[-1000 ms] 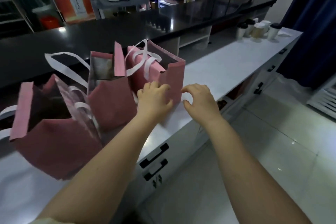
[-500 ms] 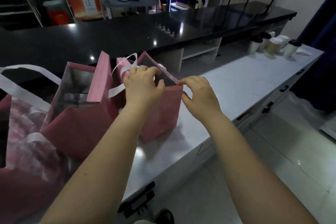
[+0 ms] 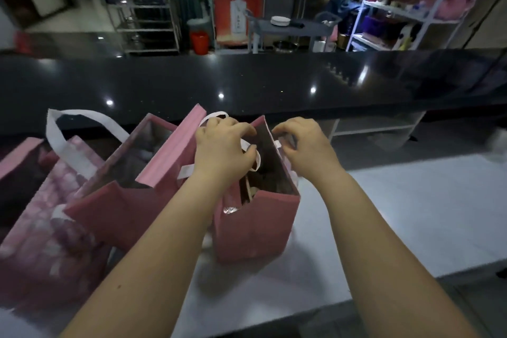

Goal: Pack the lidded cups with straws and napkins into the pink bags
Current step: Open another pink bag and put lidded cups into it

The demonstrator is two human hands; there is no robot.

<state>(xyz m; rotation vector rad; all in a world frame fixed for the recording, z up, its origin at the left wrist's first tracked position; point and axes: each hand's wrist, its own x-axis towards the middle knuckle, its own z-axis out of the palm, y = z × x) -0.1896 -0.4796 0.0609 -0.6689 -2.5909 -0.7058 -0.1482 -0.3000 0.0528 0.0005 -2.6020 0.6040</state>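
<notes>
Both hands have climbed from the front of the pink bag (image 3: 255,230) to its mouth: left hand (image 3: 225,145) gripping a white handle (image 3: 215,115), right hand (image 3: 304,145) pinching the opposite rim, spreading it. It stands on the white worktop (image 3: 397,214), seemingly ready for cups; none are in sight.

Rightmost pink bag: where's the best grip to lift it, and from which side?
Grip the white handles at its top rim, coming from above. The rightmost pink bag stands upright and open on the counter, and its thin walls would likely buckle. The left hand holds one handle; the right hand pinches the opposite rim.
</notes>
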